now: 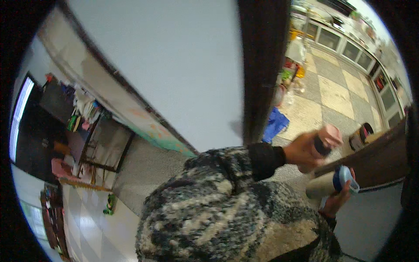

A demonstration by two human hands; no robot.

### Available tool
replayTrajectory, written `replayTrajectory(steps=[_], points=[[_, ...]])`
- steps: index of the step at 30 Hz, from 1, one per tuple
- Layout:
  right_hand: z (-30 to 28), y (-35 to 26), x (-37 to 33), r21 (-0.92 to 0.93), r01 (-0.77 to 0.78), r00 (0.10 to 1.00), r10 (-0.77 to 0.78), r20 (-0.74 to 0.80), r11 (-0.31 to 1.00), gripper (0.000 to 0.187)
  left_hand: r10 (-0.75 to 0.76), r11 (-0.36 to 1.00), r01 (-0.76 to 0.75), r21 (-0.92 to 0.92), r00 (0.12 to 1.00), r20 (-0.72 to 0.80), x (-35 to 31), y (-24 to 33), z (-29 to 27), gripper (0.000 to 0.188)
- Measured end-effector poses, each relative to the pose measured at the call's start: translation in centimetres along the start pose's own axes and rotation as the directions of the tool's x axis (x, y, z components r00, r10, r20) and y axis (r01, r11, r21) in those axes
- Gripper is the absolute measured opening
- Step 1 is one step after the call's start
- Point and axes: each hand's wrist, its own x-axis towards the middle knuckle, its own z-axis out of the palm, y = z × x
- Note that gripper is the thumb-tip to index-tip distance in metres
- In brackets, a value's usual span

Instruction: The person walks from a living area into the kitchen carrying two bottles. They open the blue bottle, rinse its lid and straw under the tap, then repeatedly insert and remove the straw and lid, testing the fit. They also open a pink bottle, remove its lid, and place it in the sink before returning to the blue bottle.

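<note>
My left hand [302, 150], coming out of a black cuff, is closed around a small pink lid-like piece with a dark band [331, 135]. It is slightly blurred, and its exact kind is unclear. Below and to the right, my right hand [337, 201] grips a bottle [317, 187] with a pale beige body and a blue upper end. The bottle lies tilted almost sideways, its blue end toward the right. The pink piece and the bottle are apart. A patterned fleece sleeve [209, 192] fills much of the lower middle.
A dark door frame [265, 65] and a pale wall [174, 56] stand ahead. Beyond the opening is a kitchen with checkered floor [334, 94] and cabinets [349, 49]. A blue bag [275, 124] lies by the frame. At left are a cluttered table [104, 139] and a pink chair [61, 168].
</note>
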Motion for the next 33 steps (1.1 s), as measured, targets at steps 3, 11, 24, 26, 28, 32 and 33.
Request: replayTrajectory(steps=[3,11,24,26,28,32,33], points=[[-5.7,1.1,5.1,-0.015,0.024,0.996,-0.025,-0.086,1.000,0.058,0.087,0.965,-0.096,-0.246,0.995,-0.044,3.9,-5.6,3.2,0.054],[-18.6,7.4,31.9,0.125,-0.086,0.992,0.074,0.099,0.988,0.060,-0.377,0.902,0.332,-0.276,0.917,-0.128,23.7,-15.4,14.3,0.061],[-20.4,6.9,36.5,0.017,0.010,0.999,-0.010,-0.041,1.000,0.059,-0.228,0.954,0.191,-0.230,0.962,-0.148,29.3,-20.1,14.1,0.053],[-19.7,7.0,42.1,0.086,0.064,0.992,-0.055,-0.110,0.994,0.054,-0.215,0.958,0.173,-0.229,0.961,-0.173,34.8,-22.1,12.9,0.053],[-19.1,6.9,47.6,0.192,0.070,0.984,-0.036,-0.177,0.979,0.054,-0.295,0.910,0.205,-0.360,0.931,-0.214,40.1,-24.4,11.9,0.057],[-19.9,7.8,54.7,0.057,0.009,0.975,0.004,-0.220,0.998,0.052,-0.341,0.896,0.227,-0.382,0.902,-0.266,46.2,-29.7,11.0,0.052],[-20.3,8.7,56.1,0.046,-0.013,0.974,0.023,-0.223,0.999,0.051,-0.337,0.899,0.221,-0.379,0.901,-0.272,47.2,-31.1,10.8,0.051]])
